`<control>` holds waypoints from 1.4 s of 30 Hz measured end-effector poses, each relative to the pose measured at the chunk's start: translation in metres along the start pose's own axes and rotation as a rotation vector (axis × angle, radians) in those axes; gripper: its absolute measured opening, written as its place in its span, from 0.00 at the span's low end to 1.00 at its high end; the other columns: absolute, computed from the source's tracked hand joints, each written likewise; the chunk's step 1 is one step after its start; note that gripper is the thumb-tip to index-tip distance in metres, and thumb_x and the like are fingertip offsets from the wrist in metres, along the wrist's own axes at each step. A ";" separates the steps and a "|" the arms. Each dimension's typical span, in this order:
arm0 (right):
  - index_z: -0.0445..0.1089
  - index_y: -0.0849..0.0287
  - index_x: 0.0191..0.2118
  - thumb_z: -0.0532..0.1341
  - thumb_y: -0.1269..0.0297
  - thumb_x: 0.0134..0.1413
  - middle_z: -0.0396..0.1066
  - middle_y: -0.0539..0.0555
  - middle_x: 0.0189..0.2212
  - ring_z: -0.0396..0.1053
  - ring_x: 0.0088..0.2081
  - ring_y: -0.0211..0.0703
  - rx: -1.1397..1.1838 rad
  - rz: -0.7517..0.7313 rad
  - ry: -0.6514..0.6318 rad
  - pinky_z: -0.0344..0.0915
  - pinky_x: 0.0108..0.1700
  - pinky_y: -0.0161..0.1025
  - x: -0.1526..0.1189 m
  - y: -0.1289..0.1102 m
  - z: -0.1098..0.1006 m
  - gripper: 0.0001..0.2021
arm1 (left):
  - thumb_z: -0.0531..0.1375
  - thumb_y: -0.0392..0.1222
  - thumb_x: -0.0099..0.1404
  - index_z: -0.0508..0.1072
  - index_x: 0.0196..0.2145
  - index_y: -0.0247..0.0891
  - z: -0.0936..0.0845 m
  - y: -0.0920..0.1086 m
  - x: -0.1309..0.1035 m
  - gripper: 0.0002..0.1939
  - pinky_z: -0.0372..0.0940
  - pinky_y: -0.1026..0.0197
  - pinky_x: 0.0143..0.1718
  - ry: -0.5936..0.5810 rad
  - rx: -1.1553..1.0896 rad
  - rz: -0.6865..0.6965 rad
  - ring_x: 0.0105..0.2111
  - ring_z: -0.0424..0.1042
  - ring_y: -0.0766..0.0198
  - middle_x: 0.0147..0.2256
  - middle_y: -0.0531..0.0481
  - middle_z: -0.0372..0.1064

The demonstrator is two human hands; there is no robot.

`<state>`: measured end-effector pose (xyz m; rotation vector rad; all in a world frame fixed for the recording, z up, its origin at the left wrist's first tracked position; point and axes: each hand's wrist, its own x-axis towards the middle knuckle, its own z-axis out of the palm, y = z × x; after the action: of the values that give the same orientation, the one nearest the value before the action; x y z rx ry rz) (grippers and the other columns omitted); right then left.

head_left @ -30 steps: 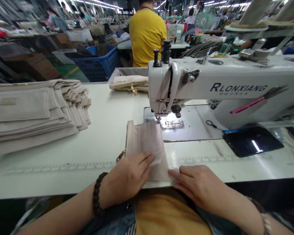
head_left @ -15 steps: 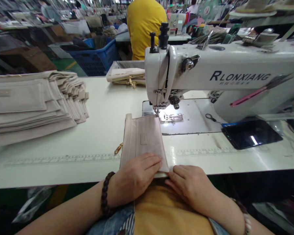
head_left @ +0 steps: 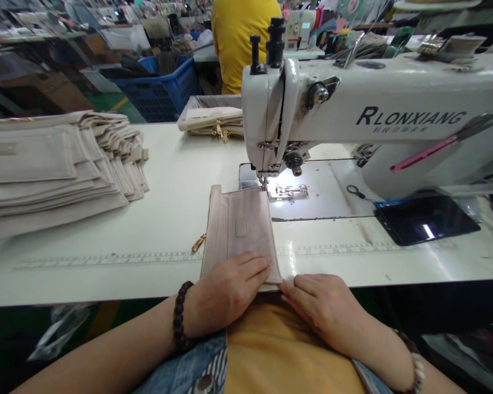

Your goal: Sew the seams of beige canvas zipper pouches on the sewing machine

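A beige zippered pouch (head_left: 250,219) lies flat on the sewing table, its upper right corner beneath the needle and presser foot (head_left: 263,183) of a white sewing machine (head_left: 312,109). A small rectangular label patch (head_left: 241,228) is on its face, and a gold zipper pull (head_left: 198,243) sticks out on the left. My left hand (head_left: 230,287) rests on the lower part of the pouch, fingers laid flat. At its lower right corner, my right hand (head_left: 318,301) pinches the edge between thumb and fingers; the thumb is partly hidden.
A stack of beige fabric pieces (head_left: 57,169) covers the table's left side. Behind the machine head stands a bin (head_left: 184,117) with zippered pieces. On the right lie a phone (head_left: 429,219) and pink-handled snips (head_left: 425,153). Beyond are a blue crate (head_left: 160,93) and a person in yellow (head_left: 242,49).
The view has shifted slightly, so the table and machine sit a little higher in the picture. Both hands and the pouch keep nearly the same positions.
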<state>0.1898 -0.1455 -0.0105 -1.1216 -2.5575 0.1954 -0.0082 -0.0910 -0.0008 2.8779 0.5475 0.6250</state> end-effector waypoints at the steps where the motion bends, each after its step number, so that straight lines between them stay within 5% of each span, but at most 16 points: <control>1: 0.63 0.62 0.36 0.49 0.71 0.59 0.61 0.48 0.21 0.55 0.22 0.37 0.000 -0.003 0.003 0.47 0.24 0.36 -0.001 0.000 0.000 0.07 | 0.47 0.29 0.63 0.71 0.36 0.23 0.000 0.000 0.001 0.14 0.67 0.59 0.43 -0.006 0.016 0.011 0.40 0.67 0.57 0.37 0.40 0.69; 13: 0.64 0.62 0.34 0.49 0.72 0.58 0.61 0.48 0.21 0.56 0.22 0.36 0.076 0.009 -0.035 0.48 0.23 0.36 0.000 0.002 0.000 0.08 | 0.42 0.27 0.62 0.73 0.35 0.20 -0.004 0.010 0.005 0.19 0.69 0.58 0.38 -0.097 0.278 0.164 0.37 0.70 0.54 0.37 0.34 0.70; 19: 0.65 0.62 0.32 0.54 0.70 0.56 0.61 0.49 0.20 0.56 0.22 0.33 0.096 0.043 0.218 0.51 0.24 0.33 -0.004 0.002 0.004 0.05 | 0.44 0.28 0.63 0.73 0.31 0.22 -0.004 0.003 0.008 0.17 0.70 0.60 0.35 -0.006 0.212 0.178 0.33 0.71 0.58 0.32 0.37 0.72; 24: 0.63 0.65 0.42 0.57 0.71 0.53 0.61 0.50 0.21 0.57 0.24 0.34 -0.002 0.038 0.340 0.54 0.26 0.33 0.001 0.002 0.009 0.09 | 0.46 0.32 0.65 0.72 0.31 0.24 -0.007 -0.002 0.006 0.15 0.70 0.62 0.35 0.071 0.084 0.101 0.32 0.71 0.61 0.31 0.41 0.72; 34: 0.64 0.70 0.37 0.51 0.78 0.53 0.58 0.50 0.19 0.52 0.22 0.37 -0.001 -0.167 0.312 0.47 0.22 0.37 0.022 -0.002 -0.014 0.07 | 0.51 0.32 0.63 0.70 0.37 0.25 -0.021 0.005 0.003 0.09 0.67 0.61 0.44 0.161 0.055 -0.011 0.40 0.69 0.61 0.37 0.42 0.71; 42: 0.65 0.66 0.28 0.47 0.77 0.55 0.59 0.52 0.20 0.52 0.23 0.38 0.024 -0.175 0.155 0.46 0.23 0.38 0.025 0.001 -0.009 0.11 | 0.43 0.27 0.65 0.71 0.35 0.24 -0.015 -0.003 0.005 0.17 0.67 0.62 0.42 0.108 0.117 0.099 0.37 0.69 0.62 0.34 0.40 0.71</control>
<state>0.1777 -0.1264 0.0036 -0.8628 -2.4904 0.0921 -0.0110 -0.0855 0.0136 3.0094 0.4732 0.7929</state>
